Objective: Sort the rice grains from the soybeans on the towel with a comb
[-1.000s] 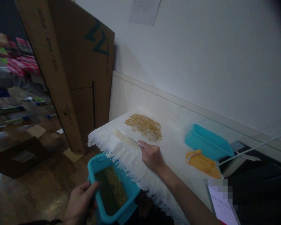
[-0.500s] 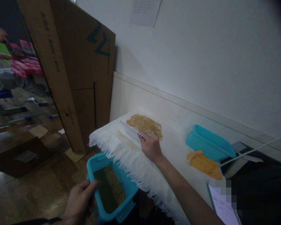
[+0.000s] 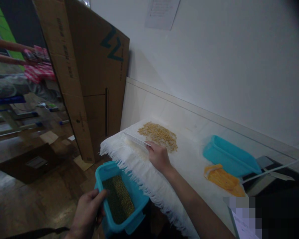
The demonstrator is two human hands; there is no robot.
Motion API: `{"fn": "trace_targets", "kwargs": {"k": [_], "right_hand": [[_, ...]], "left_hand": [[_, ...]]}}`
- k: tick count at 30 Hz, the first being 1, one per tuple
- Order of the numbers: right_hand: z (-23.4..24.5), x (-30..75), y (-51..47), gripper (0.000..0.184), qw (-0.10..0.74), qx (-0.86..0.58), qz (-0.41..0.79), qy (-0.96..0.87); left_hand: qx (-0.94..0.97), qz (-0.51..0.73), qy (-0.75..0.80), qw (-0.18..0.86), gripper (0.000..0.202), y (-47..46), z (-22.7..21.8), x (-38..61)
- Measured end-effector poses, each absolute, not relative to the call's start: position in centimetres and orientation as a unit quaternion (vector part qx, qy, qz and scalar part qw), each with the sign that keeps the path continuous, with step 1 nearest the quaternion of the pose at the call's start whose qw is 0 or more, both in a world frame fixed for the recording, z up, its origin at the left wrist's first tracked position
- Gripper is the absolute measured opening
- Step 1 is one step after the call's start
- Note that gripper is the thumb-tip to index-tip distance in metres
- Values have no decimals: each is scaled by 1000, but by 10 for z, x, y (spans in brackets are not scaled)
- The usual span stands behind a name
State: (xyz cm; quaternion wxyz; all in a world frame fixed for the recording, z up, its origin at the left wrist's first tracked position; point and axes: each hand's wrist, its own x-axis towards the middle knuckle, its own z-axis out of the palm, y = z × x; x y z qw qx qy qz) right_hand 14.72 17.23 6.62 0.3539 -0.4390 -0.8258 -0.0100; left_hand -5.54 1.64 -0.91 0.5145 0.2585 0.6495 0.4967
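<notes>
My left hand [image 3: 86,214] grips the near rim of a turquoise plastic tub [image 3: 119,199] holding greenish-yellow beans, held below the fringed edge of a white cloth [image 3: 149,179] on the table. My right hand [image 3: 158,156] is closed on a thin white flat strip [image 3: 136,140] that lies across the cloth, just in front of a loose pile of yellow beans [image 3: 159,135]. A faint streak of beans lies on the cloth near the strip.
A second turquoise tub [image 3: 230,158] and an orange mesh bag [image 3: 223,179] lie to the right on the table. A tall cardboard box [image 3: 89,73] leans against the white wall at left. Another person's arms [image 3: 10,49] show at far left. Papers lie at lower right.
My right hand carried the strip from near the fringe up to the bean pile, then drew it slightly back. The tub stayed below the cloth's edge. The view shifted a little.
</notes>
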Motion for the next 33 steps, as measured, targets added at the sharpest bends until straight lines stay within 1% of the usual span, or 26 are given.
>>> {"fn": "trace_targets", "kwargs": {"k": [3, 5, 8, 12, 15, 22, 26, 29, 33], "right_hand": [[73, 141, 156, 25, 385, -440, -27, -811], [73, 133, 143, 26, 394, -403, -46, -825], [66, 120, 129, 31, 369, -361, -69, -854], [57, 112, 127, 31, 345, -388, -77, -851], [53, 113, 130, 30, 333, -395, -72, -853], [54, 108, 121, 32, 298, -360, -73, -881], [56, 102, 113, 34, 280, -345, -71, -893], [59, 106, 112, 33, 304, -349, -62, -884], [77, 134, 111, 28, 381, -410, -77, -825]], "left_hand": [[262, 495, 649, 515, 39, 16, -9, -56], [261, 497, 652, 510, 39, 16, -8, -55], [261, 496, 657, 504, 40, 16, -8, -55], [251, 498, 648, 519, 40, 15, -9, -55], [256, 500, 651, 510, 40, 15, -9, -55], [256, 497, 650, 514, 40, 15, -6, -54], [270, 493, 666, 491, 41, 16, -5, -54], [274, 493, 665, 489, 41, 17, -8, -54], [261, 496, 654, 508, 39, 17, -11, -55]]}}
